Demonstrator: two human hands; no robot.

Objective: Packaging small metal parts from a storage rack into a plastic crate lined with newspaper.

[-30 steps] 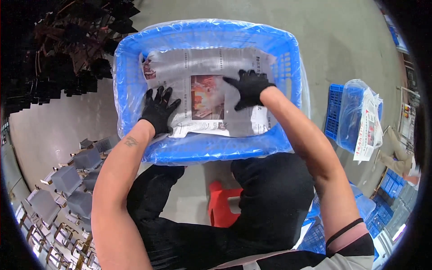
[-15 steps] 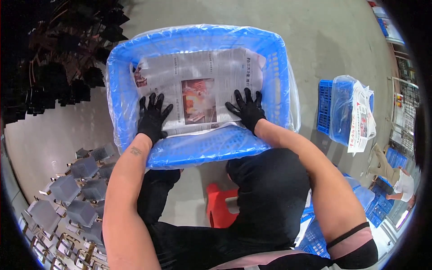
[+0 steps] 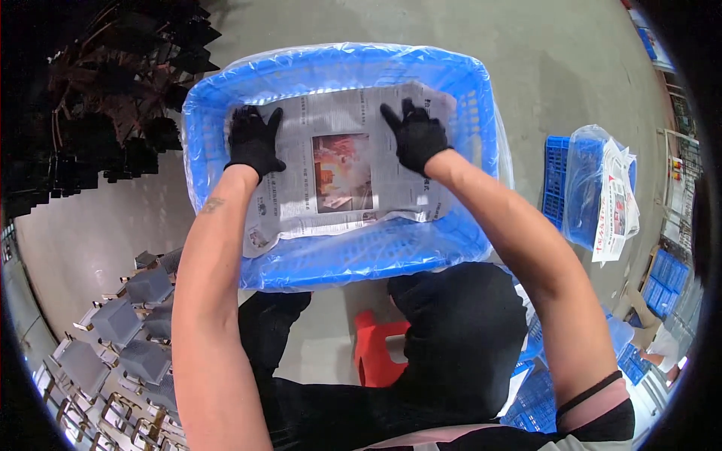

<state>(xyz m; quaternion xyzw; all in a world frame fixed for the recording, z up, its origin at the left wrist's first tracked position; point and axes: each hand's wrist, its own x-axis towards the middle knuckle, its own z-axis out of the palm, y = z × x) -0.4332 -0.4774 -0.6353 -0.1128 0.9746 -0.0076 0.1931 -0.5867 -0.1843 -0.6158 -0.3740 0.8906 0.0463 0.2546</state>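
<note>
In front of me is a blue plastic basket (image 3: 338,279), lined with a clear plastic bag (image 3: 444,244). A sheet of newspaper (image 3: 301,184) with a reddish photo lies inside, covering much of the bottom; its near edge is uneven. Both my hands wear black gloves. My left hand (image 3: 254,143) lies on the left part of the newspaper near its far edge, thumb and fingers spread. On the right part, my right hand (image 3: 417,137) rests on the paper, thumb and forefinger apart. Neither hand holds anything.
A second blue basket (image 3: 555,180) with plastic and newspaper (image 3: 618,199) over it stands on the floor to the right. A red stool (image 3: 372,357) is below me. Grey boxes (image 3: 116,319) on frames stand at left, dark hanging pieces (image 3: 113,113) beyond. Another person (image 3: 663,347) is at far right.
Both hands have slid away from me across the newspaper, from its near part to its far part. The paper's near edge now lies lower in the basket, more ruffled.
</note>
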